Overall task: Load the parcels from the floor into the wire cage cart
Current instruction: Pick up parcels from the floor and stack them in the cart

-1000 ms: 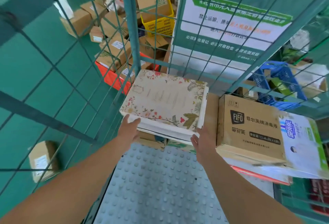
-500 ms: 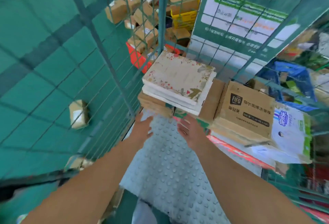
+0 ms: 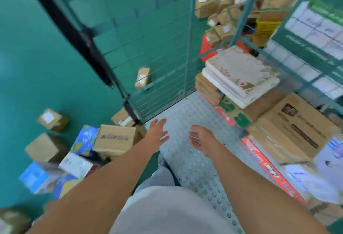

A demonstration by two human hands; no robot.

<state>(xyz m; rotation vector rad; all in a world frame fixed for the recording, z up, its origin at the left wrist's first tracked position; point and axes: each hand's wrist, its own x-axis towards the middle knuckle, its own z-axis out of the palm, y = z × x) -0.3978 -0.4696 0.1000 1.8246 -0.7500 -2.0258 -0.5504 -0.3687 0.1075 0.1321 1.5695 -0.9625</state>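
Head view is showing both hands coming away empty: a second ago they were steadying the floral flat box (image 3: pixel 241 70), and now it is lying on the stack at the back of the wire cage cart (image 3: pixel 187 48), resting on brown cartons. The left hand (image 3: pixel 156 134) and right hand (image 3: pixel 201 139) are hanging over the studded cart floor (image 3: pixel 185 159), fingers loose and spread, gripping nothing. That parcel looks delivered. The view is swinging toward the floor parcels (image 3: pixel 115 139) piled just beside the cart's open side, likely the next pick.
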